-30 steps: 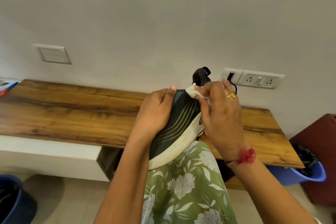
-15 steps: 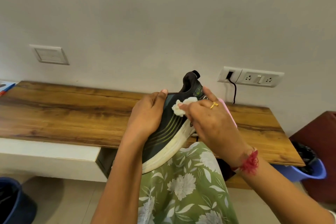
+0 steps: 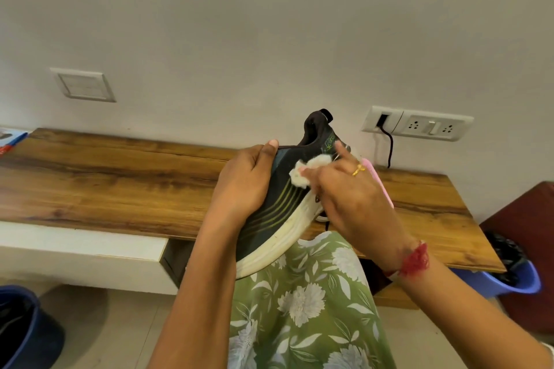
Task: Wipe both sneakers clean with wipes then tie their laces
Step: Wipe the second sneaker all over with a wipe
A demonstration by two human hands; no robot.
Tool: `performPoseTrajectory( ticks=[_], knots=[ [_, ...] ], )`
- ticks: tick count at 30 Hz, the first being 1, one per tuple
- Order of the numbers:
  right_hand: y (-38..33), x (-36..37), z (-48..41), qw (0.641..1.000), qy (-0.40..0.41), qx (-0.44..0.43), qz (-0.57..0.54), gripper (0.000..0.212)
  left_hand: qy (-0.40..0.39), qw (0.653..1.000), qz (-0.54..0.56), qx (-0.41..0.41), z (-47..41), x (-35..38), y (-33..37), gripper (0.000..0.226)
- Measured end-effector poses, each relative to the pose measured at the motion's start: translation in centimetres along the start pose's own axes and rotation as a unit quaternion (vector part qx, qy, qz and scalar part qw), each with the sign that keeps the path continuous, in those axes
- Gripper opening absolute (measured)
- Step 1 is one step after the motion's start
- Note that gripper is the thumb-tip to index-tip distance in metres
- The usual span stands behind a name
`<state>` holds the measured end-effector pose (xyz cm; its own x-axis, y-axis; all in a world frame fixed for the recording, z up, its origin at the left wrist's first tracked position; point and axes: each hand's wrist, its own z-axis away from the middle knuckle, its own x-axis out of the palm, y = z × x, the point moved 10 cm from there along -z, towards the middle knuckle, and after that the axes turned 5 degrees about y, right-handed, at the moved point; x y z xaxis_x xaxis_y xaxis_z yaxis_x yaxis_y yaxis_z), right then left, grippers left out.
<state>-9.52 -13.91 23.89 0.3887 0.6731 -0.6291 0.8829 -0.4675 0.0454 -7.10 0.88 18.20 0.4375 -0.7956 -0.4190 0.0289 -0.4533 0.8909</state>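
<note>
A dark sneaker (image 3: 281,204) with green stripes and a thick white sole rests tilted on my knee, heel up toward the wall. My left hand (image 3: 244,180) grips its upper from the left side. My right hand (image 3: 350,192) presses a crumpled white wipe (image 3: 308,169) against the sneaker's side near the collar. Behind my right hand a pink object (image 3: 378,180) shows partly, along with a bit of white sole and a dark lace (image 3: 325,219), likely the second sneaker, mostly hidden.
A wooden shelf (image 3: 120,177) runs along the wall. A socket strip (image 3: 419,126) with a black cable sits at the right. A blue bin (image 3: 515,278) stands at right, another dark blue bin (image 3: 21,326) at lower left. A packet (image 3: 9,138) lies at the far left.
My right hand has moved the wipe down from the sneaker's heel collar onto its side panel. The sneaker has dipped slightly lower; my left hand keeps its grip.
</note>
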Motion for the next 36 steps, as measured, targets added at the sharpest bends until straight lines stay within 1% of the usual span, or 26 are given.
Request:
performPoseTrajectory(
  ticks=[1,2,4,5,6,7,9,10,11,14,15,16,19,20,21,23,25,26,28,29,30,31,32,34,35,36],
  knots=[
    [-0.7,0.4,0.3,0.999,-0.019,-0.026,0.001,0.008,0.0,1.0,-0.001,0.0,0.0,0.0,-0.1,0.059],
    [-0.6,0.5,0.3,0.999,-0.028,-0.033,0.009,0.013,0.0,1.0,0.001,0.0,0.0,0.0,-0.1,0.059],
    [1.9,0.0,-0.5,0.999,-0.007,0.028,0.027,0.018,0.001,1.0,0.012,0.001,0.0,0.1,-0.1,0.059],
    [2.9,-0.4,-0.9,0.997,0.012,0.065,0.026,0.021,0.003,1.0,0.014,0.001,-0.1,0.2,-0.1,0.059],
    [3.1,-0.3,-1.0,0.996,0.018,0.084,0.016,0.026,0.006,1.0,0.015,0.001,-0.2,0.2,-0.1,0.059],
    [2.3,0.2,-0.9,0.997,0.008,0.08,0.001,0.033,0.007,1.0,0.015,-0.001,-0.3,0.2,-0.1,0.06],
    [-0.5,1.6,-0.1,0.999,-0.031,0.028,-0.024,0.045,0.003,1.0,0.02,-0.004,-0.4,0.3,-0.3,0.059],
    [-1.3,1.8,0.2,0.999,-0.041,0.005,-0.02,0.045,-0.001,1.0,0.024,-0.005,-0.3,0.4,-0.3,0.058],
    [-1.1,1.6,0.0,0.999,-0.039,0.004,-0.007,0.041,-0.005,1.0,0.027,-0.005,-0.3,0.5,-0.2,0.057],
    [2.3,0.2,-1.2,0.996,0.012,0.089,0.023,0.024,-0.003,1.0,0.016,0.006,-0.2,0.8,0.2,0.055],
    [2.6,0.2,-1.2,0.994,0.019,0.109,0.019,0.022,-0.001,1.0,0.007,0.007,-0.2,0.8,0.2,0.054],
    [2.1,0.5,-1.0,0.994,0.013,0.109,0.009,0.021,-0.001,1.0,0.001,0.005,-0.3,0.9,0.1,0.054],
    [-1.3,1.8,0.1,0.998,-0.035,0.038,-0.021,0.023,-0.017,1.0,0.02,-0.011,-0.4,1.1,-0.6,0.056],
    [-1.4,1.7,0.1,0.999,-0.036,0.025,-0.013,0.023,-0.021,0.999,0.03,-0.016,-0.4,1.2,-0.7,0.057],
    [-0.5,1.3,-0.1,0.999,-0.025,0.033,0.003,0.024,-0.023,0.999,0.037,-0.018,-0.4,1.2,-0.7,0.056],
    [2.6,0.1,-0.8,0.994,0.016,0.099,0.039,0.023,-0.019,0.999,0.038,-0.011,-0.3,1.3,-0.3,0.055],
    [4.2,-0.8,-1.0,0.984,0.051,0.169,0.037,0.022,-0.016,0.999,0.036,-0.006,-0.3,1.3,0.2,0.057],
    [3.5,-0.7,-1.0,0.984,0.05,0.169,0.023,0.021,-0.016,0.999,0.04,-0.009,-0.4,1.3,0.2,0.058],
    [0.4,0.2,-0.5,0.995,0.02,0.096,0.018,0.023,-0.015,0.998,0.056,-0.019,-0.5,1.2,-0.2,0.06],
    [-0.7,0.5,-0.2,0.998,0.002,0.055,0.036,0.022,-0.017,0.998,0.064,-0.024,-0.5,1.1,-0.3,0.061],
    [-0.7,0.5,-0.1,0.997,-0.01,0.035,0.061,0.021,-0.019,0.997,0.065,-0.024,-0.5,1.2,-0.4,0.063],
    [0.4,0.3,-0.2,0.995,-0.012,0.044,0.084,0.021,-0.02,0.998,0.064,-0.02,-0.4,1.3,-0.4,0.064],
    [1.9,-0.2,-0.5,0.992,-0.003,0.073,0.101,0.022,-0.019,0.998,0.06,-0.016,-0.4,1.3,-0.4,0.064],
    [4.0,-1.0,-0.9,0.985,0.021,0.143,0.091,0.025,-0.013,0.999,0.05,-0.011,-0.3,1.1,-0.4,0.062],
    [3.6,-0.9,-0.9,0.986,0.017,0.147,0.072,0.027,-0.012,0.999,0.047,-0.011,-0.4,1.1,-0.5,0.062],
    [2.5,-0.4,-0.7,0.991,0.002,0.122,0.059,0.027,-0.011,0.999,0.048,-0.015,-0.5,1.0,-0.7,0.064]
  ],
)
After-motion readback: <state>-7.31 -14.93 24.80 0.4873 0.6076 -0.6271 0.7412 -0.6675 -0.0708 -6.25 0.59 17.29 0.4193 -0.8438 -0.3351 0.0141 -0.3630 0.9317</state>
